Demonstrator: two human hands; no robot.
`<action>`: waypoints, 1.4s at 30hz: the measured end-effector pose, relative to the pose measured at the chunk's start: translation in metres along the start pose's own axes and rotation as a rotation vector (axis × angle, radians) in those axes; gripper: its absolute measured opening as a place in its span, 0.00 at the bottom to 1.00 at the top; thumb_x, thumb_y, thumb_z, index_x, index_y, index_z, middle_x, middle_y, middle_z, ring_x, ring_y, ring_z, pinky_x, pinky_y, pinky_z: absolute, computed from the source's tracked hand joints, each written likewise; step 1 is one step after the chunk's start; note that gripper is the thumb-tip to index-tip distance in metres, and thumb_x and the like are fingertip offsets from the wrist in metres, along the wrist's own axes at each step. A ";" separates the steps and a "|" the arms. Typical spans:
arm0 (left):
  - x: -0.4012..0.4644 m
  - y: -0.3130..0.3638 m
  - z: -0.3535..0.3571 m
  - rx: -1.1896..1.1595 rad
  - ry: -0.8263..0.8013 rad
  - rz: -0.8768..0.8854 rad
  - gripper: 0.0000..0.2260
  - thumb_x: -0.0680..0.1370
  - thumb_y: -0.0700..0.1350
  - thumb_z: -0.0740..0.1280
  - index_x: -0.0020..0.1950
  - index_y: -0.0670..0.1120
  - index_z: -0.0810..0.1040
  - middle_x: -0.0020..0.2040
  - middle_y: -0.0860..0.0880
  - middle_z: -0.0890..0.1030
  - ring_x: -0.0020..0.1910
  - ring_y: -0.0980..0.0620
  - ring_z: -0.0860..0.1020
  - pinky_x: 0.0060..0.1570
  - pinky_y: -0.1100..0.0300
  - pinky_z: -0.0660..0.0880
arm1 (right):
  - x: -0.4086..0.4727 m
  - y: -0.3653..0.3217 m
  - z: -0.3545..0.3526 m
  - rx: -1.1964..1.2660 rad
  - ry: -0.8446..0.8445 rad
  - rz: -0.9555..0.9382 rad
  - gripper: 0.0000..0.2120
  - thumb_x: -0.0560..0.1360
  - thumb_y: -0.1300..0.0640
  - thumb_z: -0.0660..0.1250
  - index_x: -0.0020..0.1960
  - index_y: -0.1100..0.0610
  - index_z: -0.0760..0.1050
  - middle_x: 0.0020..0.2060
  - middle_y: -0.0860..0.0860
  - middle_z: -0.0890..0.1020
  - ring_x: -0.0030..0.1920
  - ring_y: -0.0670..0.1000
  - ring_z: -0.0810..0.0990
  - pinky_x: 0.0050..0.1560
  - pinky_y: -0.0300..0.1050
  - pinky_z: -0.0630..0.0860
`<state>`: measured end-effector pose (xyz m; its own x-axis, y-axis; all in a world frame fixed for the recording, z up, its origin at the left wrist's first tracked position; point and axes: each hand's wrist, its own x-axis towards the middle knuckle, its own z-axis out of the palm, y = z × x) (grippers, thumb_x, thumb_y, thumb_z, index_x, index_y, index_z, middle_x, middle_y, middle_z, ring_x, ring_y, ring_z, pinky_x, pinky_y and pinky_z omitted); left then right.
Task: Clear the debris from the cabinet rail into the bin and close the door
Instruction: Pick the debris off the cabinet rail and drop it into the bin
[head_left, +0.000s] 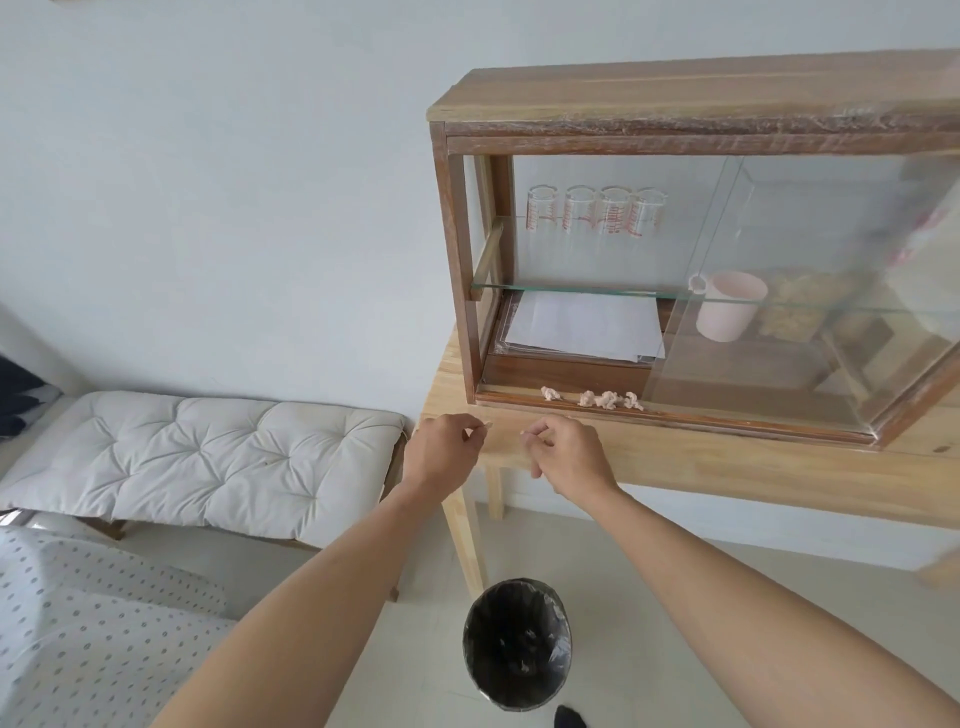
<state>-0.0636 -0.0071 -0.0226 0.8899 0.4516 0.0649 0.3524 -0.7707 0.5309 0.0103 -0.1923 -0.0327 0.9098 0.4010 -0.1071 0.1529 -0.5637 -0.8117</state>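
Observation:
A wooden cabinet (457, 249) with glass sliding doors stands on a pale wooden table (727, 462). Its left glass door (691, 291) is slid right, leaving the left half open. Several pinkish crumpled scraps of debris (602, 399) lie on the bottom rail (519, 401). My left hand (441, 452) and my right hand (571, 457) hover just below the rail at the table's front edge, fingers loosely curled, nothing visibly held. A black-lined bin (517, 644) stands on the floor under my hands.
Inside the cabinet are several glass beakers (597, 213) on a glass shelf, papers (587, 325) and a pink mug (727, 312). A cushioned bench (208, 457) stands to the left, a dotted fabric (78, 623) at the lower left.

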 end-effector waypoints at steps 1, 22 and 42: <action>-0.008 -0.002 0.000 -0.023 -0.010 0.015 0.12 0.83 0.58 0.66 0.54 0.55 0.87 0.35 0.55 0.83 0.41 0.48 0.82 0.42 0.54 0.80 | -0.008 0.004 0.000 0.010 -0.008 0.007 0.07 0.84 0.51 0.70 0.46 0.47 0.82 0.31 0.52 0.89 0.16 0.44 0.71 0.24 0.40 0.70; -0.114 -0.062 0.087 -0.003 -0.339 -0.162 0.11 0.83 0.52 0.67 0.57 0.50 0.88 0.54 0.49 0.87 0.47 0.48 0.83 0.41 0.58 0.78 | -0.106 0.113 0.059 -0.213 -0.237 0.248 0.08 0.79 0.44 0.71 0.44 0.46 0.84 0.30 0.43 0.87 0.35 0.43 0.86 0.43 0.46 0.82; -0.089 -0.032 0.065 -0.103 -0.144 -0.147 0.11 0.82 0.48 0.66 0.60 0.53 0.86 0.37 0.56 0.82 0.33 0.54 0.81 0.33 0.60 0.78 | -0.086 0.086 0.014 -0.074 -0.060 0.111 0.07 0.83 0.49 0.69 0.53 0.46 0.87 0.29 0.50 0.86 0.26 0.42 0.78 0.37 0.43 0.75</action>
<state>-0.1354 -0.0514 -0.1004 0.8659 0.4811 -0.1366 0.4562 -0.6480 0.6099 -0.0604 -0.2654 -0.1017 0.8984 0.3743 -0.2295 0.0830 -0.6580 -0.7484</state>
